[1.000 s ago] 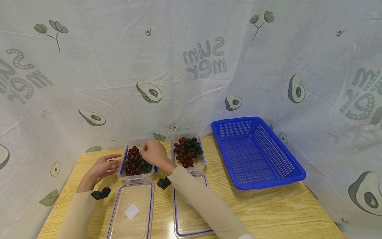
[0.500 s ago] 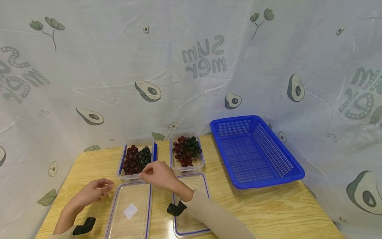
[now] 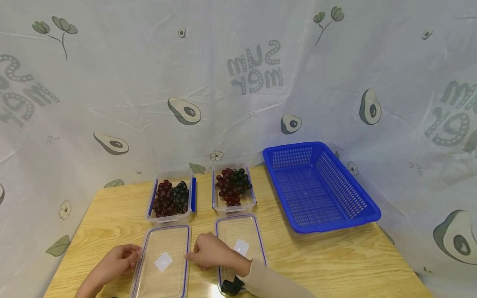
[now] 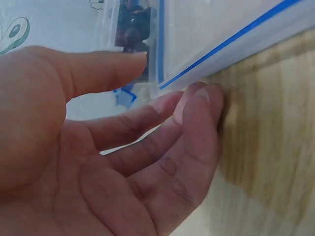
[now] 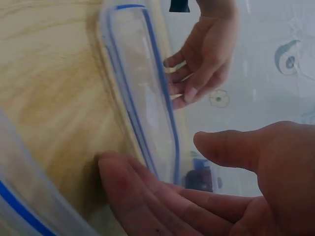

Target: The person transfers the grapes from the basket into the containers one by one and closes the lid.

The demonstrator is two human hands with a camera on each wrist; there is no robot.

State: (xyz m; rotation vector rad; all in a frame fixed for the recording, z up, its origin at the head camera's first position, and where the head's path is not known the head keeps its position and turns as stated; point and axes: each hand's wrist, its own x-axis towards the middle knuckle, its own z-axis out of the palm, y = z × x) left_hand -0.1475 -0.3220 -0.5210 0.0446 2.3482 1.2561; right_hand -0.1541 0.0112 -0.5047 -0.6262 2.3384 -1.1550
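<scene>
A clear rectangular lid [image 3: 171, 240] with a blue seal lies on the table before a clear box [image 3: 167, 219] of dark red grapes [image 3: 164, 200] and green grapes [image 3: 181, 193]. My left hand [image 3: 113, 265] is at the lid's left edge. In the left wrist view, its thumb stands apart from the fingers [image 4: 197, 128], which are close to the lid's edge. On the lid's other side is my right hand [image 3: 212, 250], thumb and fingers apart in the right wrist view, fingertips by the edge. Whether either hand touches the lid is hard to tell.
A second lid [image 3: 238, 225] lies to the right, partly under my right forearm. Behind it stands another clear box [image 3: 234, 209] holding red and green grapes [image 3: 232, 186]. A blue plastic basket [image 3: 335, 228] sits at the right. A printed curtain [image 3: 231, 132] hangs behind the wooden table [image 3: 316, 265].
My right hand has come from the left grape box down to the left lid's right edge. The left hand has left the box's side and moved down to the lid's left edge.
</scene>
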